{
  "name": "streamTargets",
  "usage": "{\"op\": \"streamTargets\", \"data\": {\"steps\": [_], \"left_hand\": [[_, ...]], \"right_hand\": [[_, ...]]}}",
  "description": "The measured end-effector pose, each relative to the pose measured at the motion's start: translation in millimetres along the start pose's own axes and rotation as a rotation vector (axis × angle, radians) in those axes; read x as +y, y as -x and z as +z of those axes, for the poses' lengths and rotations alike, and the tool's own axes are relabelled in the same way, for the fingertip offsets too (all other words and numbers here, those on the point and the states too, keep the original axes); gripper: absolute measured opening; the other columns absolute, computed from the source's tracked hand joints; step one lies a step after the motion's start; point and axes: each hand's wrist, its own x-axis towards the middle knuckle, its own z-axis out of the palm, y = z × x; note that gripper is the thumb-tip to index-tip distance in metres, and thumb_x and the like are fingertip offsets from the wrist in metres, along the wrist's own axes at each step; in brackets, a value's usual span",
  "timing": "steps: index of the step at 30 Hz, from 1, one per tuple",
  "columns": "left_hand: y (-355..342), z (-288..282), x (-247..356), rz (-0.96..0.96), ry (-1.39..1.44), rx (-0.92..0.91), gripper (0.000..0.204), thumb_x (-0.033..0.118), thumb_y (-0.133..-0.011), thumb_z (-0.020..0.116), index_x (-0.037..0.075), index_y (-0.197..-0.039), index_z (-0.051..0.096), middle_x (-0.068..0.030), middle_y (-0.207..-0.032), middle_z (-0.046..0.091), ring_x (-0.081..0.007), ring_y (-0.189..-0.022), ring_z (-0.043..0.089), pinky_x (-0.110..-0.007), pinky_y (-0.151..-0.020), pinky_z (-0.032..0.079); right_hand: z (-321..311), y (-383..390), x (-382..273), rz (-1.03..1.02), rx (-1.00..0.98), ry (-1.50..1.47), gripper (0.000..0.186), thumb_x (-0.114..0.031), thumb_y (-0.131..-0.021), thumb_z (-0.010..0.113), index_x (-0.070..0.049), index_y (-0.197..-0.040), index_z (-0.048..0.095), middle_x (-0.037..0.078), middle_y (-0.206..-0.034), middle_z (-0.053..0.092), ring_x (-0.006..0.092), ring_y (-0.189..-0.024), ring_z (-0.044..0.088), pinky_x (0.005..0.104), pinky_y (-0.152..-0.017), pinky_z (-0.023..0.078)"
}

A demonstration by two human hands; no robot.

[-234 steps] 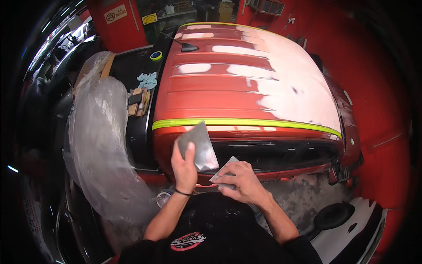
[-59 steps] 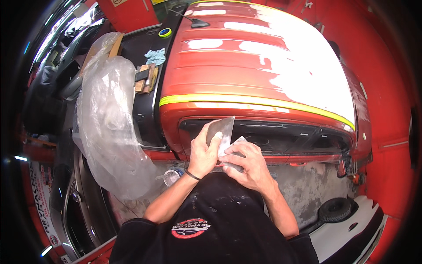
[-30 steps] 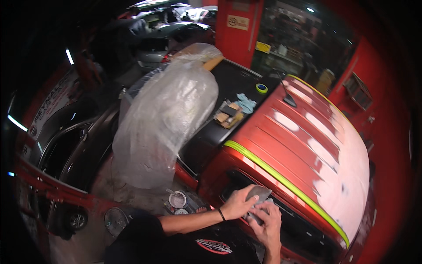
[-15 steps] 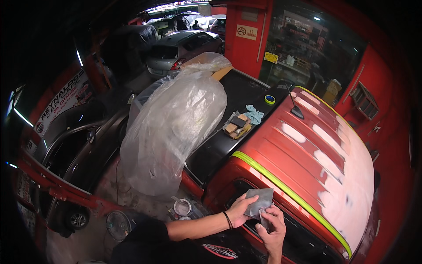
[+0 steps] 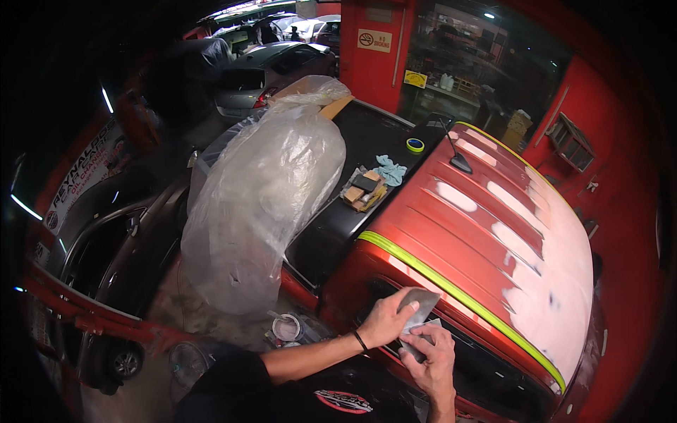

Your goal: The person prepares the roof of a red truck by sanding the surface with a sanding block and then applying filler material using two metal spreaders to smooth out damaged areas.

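My left hand pinches a grey sheet of sandpaper, thumb on top, its free corner pointing right. Close against it, my right hand has its fingers and thumb bent round the lower part of the grey sandpaper. Whether this is one folded sheet or two pieces I cannot tell. Both hands are over the near side of a red vehicle, beside its roof. Pale sanded patches and a broad whitish area mark that roof. Yellow-green masking tape runs along its near edge.
Sanding blocks, a blue cloth and a tape roll lie on the black bed cover. Crumpled plastic sheeting drapes to its left. Below stands a tub of pale paste. An antenna rises from the roof.
The sandpaper has tilted from facing up flat to a slant, and my right fingers have closed in over its lower part. The whole view has shifted slightly, with the surroundings now further left.
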Motion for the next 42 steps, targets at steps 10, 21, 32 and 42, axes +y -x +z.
{"op": "streamTargets", "data": {"steps": [10, 21, 32, 42], "left_hand": [[1.2, 12.8, 9.8, -0.706, 1.003, 0.065, 0.04, 0.027, -0.115, 0.059, 0.01, -0.151, 0.054, -0.0085, -0.135, 0.068, -0.0237, -0.126, 0.069, -0.044, -0.103, 0.06], [4.5, 12.0, -27.9, -0.392, 0.611, 0.022, 0.031, 0.012, -0.112, 0.062, -0.002, -0.139, 0.063, -0.0097, -0.128, 0.073, -0.0142, -0.115, 0.069, -0.033, -0.101, 0.055], [17.6, 15.2, -42.6, -0.238, 0.308, -0.004, 0.034, 0.018, -0.11, 0.065, -0.003, -0.136, 0.065, -0.0096, -0.119, 0.076, -0.0149, -0.107, 0.068, -0.034, -0.097, 0.055], [38.7, -4.3, -44.1, -0.767, 0.937, 0.035, 0.036, 0.02, -0.114, 0.058, 0.01, -0.148, 0.053, -0.012, -0.136, 0.068, -0.0281, -0.125, 0.07, -0.051, -0.106, 0.059]], "right_hand": [[-5.8, 7.3, -3.7, 0.134, 0.203, -0.67, 0.039, -0.011, -0.079, 0.09, -0.008, -0.118, 0.084, 0.011, -0.128, 0.07, 0.0353, -0.135, 0.06, 0.0517, -0.119, 0.044], [-61.1, 6.2, 13.8, 0.038, 0.162, 0.031, 0.031, -0.017, -0.076, 0.087, -0.012, -0.106, 0.083, 0.005, -0.112, 0.074, 0.0299, -0.115, 0.067, 0.0461, -0.104, 0.047], [-17.5, 1.2, 7.1, 0.106, -0.112, 0.09, 0.023, -0.023, -0.083, 0.082, -0.013, -0.104, 0.084, 0.003, -0.108, 0.076, 0.0284, -0.107, 0.069, 0.0462, -0.097, 0.045], [5.6, 40.8, 45.3, 0.176, -0.028, -0.282, 0.043, -0.006, -0.079, 0.086, -0.01, -0.121, 0.083, 0.007, -0.127, 0.068, 0.028, -0.128, 0.06, 0.0422, -0.113, 0.047]]}}
